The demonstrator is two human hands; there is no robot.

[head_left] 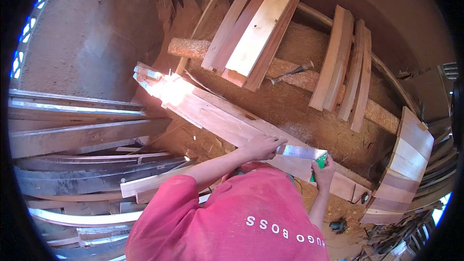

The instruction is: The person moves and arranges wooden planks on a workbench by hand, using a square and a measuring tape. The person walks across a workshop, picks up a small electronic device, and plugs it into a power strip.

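Person's torso in red cloth shirt fills lower centre. Bare left forearm, emerging from loose red short sleeve, slants upward and rightward. Bare left hand has back uppermost, fingers pointing right, slightly bent; whether they grip, unclear. Bare right forearm, only partly visible, rises steeply beside torso. Bare right hand curled, fingers closed in grip. Hands near each other but apart, right one lower in view.

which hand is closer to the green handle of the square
Right: the right hand holds the green handle, while the left hand is by the metal blade's opposite end.
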